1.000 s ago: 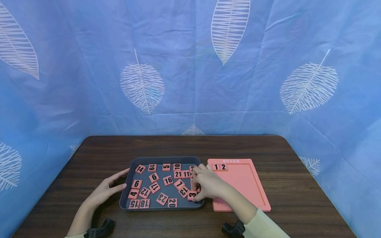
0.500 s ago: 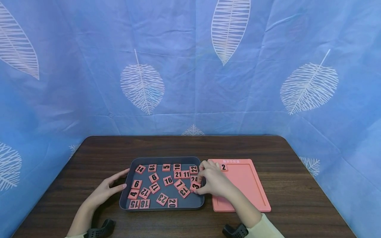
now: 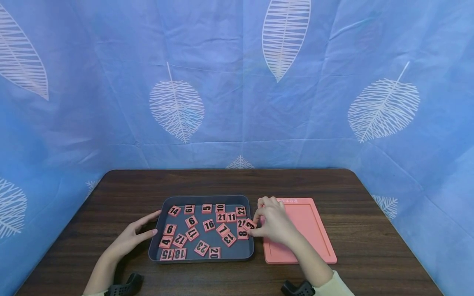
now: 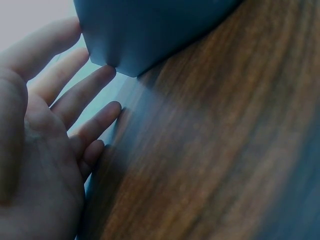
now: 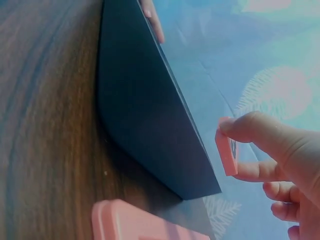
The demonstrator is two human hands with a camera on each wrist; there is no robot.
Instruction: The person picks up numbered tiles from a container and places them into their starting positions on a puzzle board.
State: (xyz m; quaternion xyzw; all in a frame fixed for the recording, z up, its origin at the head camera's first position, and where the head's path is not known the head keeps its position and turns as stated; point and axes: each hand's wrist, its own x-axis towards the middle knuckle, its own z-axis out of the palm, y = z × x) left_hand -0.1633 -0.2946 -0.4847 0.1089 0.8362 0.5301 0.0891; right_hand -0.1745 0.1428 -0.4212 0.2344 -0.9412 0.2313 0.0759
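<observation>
Number 3 tile (image 3: 249, 224) is pinched between thumb and finger of the right hand (image 3: 275, 220); in the right wrist view it is held above the rim of the dark gray tray (image 3: 237, 254), at the tray's right edge. From the head view, tile 8 (image 3: 242, 234) and a partly covered tile are overlapped by it. The tray's left wall is touched by the fingertips of the left hand (image 3: 129, 236), fingers extended and spread. Loose number tiles are scattered on the tray floor, gaps left between many; tile 15 (image 3: 167, 254) and tile 18 (image 3: 180, 253) are set close to the front wall. The pink board (image 3: 300, 234) is placed just right of the tray, separated by a narrow strip of table (image 3: 370, 255); its upper left corner is covered by the right hand. Raised edges are seen around the board. Wide table margins are left behind both and right of the board.
</observation>
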